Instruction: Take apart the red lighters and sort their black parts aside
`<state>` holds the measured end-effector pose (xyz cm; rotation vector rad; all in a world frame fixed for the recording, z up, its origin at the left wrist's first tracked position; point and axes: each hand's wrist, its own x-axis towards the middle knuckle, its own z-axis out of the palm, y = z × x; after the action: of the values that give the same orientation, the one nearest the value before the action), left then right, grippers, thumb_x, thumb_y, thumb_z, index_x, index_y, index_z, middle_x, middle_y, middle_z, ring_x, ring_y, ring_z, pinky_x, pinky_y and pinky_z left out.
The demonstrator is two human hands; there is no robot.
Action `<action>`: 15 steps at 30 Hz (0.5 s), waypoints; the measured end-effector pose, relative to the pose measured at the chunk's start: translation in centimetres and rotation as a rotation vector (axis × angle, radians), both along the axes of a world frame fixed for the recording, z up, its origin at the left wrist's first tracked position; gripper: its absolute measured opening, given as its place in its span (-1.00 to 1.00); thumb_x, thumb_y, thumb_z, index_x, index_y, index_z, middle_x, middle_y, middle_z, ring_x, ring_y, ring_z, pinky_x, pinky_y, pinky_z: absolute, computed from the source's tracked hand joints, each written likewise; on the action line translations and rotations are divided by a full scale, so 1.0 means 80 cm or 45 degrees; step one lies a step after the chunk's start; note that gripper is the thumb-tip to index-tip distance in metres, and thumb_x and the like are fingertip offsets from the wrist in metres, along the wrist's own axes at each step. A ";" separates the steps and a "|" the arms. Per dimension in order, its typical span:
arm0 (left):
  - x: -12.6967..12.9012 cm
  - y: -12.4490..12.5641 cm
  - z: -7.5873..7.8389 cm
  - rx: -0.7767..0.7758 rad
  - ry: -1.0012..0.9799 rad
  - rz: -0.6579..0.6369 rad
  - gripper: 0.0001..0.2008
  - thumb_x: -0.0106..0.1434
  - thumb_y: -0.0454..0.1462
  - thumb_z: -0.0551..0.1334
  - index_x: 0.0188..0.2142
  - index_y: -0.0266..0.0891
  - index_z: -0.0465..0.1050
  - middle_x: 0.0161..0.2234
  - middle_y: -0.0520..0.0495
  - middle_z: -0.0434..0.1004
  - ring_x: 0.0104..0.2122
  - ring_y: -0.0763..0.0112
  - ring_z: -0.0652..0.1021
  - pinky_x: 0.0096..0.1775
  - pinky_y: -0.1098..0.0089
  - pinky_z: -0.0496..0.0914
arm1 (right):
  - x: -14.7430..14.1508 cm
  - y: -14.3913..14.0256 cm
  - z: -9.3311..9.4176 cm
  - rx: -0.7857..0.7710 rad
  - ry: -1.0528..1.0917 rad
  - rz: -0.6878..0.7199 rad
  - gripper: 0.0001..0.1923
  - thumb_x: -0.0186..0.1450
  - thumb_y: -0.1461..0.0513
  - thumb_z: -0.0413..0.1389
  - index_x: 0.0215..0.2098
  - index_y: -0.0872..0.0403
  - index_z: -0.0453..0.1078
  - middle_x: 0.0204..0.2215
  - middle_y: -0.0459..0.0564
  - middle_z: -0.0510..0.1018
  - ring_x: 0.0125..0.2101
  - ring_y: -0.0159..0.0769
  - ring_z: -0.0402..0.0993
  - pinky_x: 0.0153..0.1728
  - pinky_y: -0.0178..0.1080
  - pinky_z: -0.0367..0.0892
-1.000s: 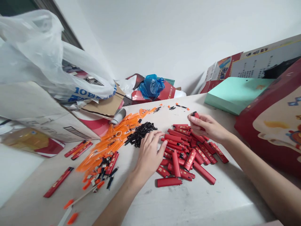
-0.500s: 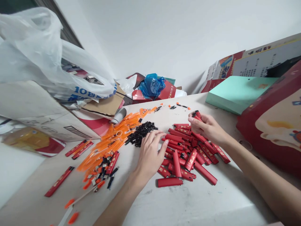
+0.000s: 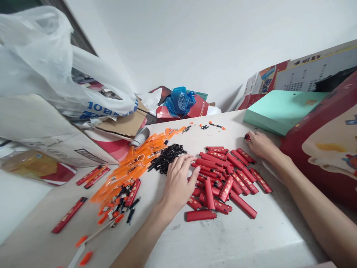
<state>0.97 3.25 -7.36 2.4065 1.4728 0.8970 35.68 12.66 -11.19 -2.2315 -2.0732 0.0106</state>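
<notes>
A heap of red lighter casings (image 3: 223, 175) lies on the pale table (image 3: 228, 238). My left hand (image 3: 178, 182) rests flat on the heap's left edge with its fingers spread, and the fingertips are close to a pile of small black parts (image 3: 169, 156). My right hand (image 3: 260, 144) is low on the table to the right of the heap, beside the teal box (image 3: 281, 109). It is closed over one red lighter casing (image 3: 247, 137), of which only the dark tip shows at the fingers.
Orange translucent lighter bodies (image 3: 134, 167) spread out left of the black parts, with single red lighters (image 3: 69, 215) further left. A cardboard box (image 3: 55, 141) under a white plastic bag (image 3: 55, 63) stands at the left. A large red box (image 3: 329, 149) stands at the right.
My right hand, holding a red casing above the heap's far side, has moved right and down to the table beside the teal box. My left hand has stayed put.
</notes>
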 end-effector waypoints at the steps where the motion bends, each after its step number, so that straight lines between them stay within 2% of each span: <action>1: 0.000 0.000 0.001 -0.002 0.000 0.000 -0.78 0.44 -0.26 0.14 0.04 -0.15 0.40 0.06 -0.11 0.49 0.08 0.20 0.47 0.13 0.12 0.32 | -0.002 -0.002 0.000 0.005 -0.019 -0.011 -0.71 0.43 0.22 -0.04 0.01 0.19 0.39 -0.05 0.36 0.52 -0.01 0.12 0.43 -0.09 -0.06 0.27; 6: -0.001 0.002 0.003 -0.007 0.042 0.046 -0.79 0.43 -0.24 0.14 0.03 -0.13 0.42 0.06 -0.11 0.51 0.07 0.18 0.48 0.07 0.13 0.32 | -0.015 -0.011 0.015 0.105 -0.088 -0.042 -0.58 0.44 0.14 -0.05 0.14 0.21 0.34 0.04 0.41 0.44 0.08 0.25 0.31 -0.04 0.11 0.26; 9: -0.008 0.007 0.003 -0.001 0.113 0.157 -0.79 0.44 -0.23 0.13 0.01 -0.11 0.43 0.07 -0.12 0.53 0.06 0.11 0.48 0.00 0.12 0.31 | -0.027 -0.016 0.031 0.203 -0.054 0.006 -0.54 0.42 0.08 -0.03 0.16 0.17 0.34 0.05 0.33 0.49 0.06 0.18 0.36 -0.09 0.02 0.28; 12: -0.019 0.015 0.000 0.024 0.197 0.238 -0.75 0.43 -0.32 0.08 0.02 -0.11 0.44 0.07 -0.14 0.55 0.05 0.08 0.49 -0.01 0.10 0.28 | -0.037 -0.023 0.046 0.031 0.100 0.057 -0.58 0.38 0.00 0.02 0.05 0.07 0.43 -0.10 0.17 0.61 -0.13 0.03 0.50 -0.28 -0.13 0.29; 15: -0.031 0.025 -0.005 0.022 0.311 0.275 -0.67 0.39 -0.40 0.06 0.05 -0.10 0.46 0.06 -0.16 0.56 0.05 0.06 0.49 0.00 0.07 0.26 | -0.044 -0.031 0.053 -0.177 0.141 0.044 -0.52 0.35 -0.09 0.04 0.04 0.03 0.44 -0.16 0.11 0.65 -0.26 -0.01 0.55 -0.41 -0.17 0.23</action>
<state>-1.54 5.26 -7.72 2.4765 1.8475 0.6743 32.19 10.15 -6.92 -2.2141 -2.1124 0.2824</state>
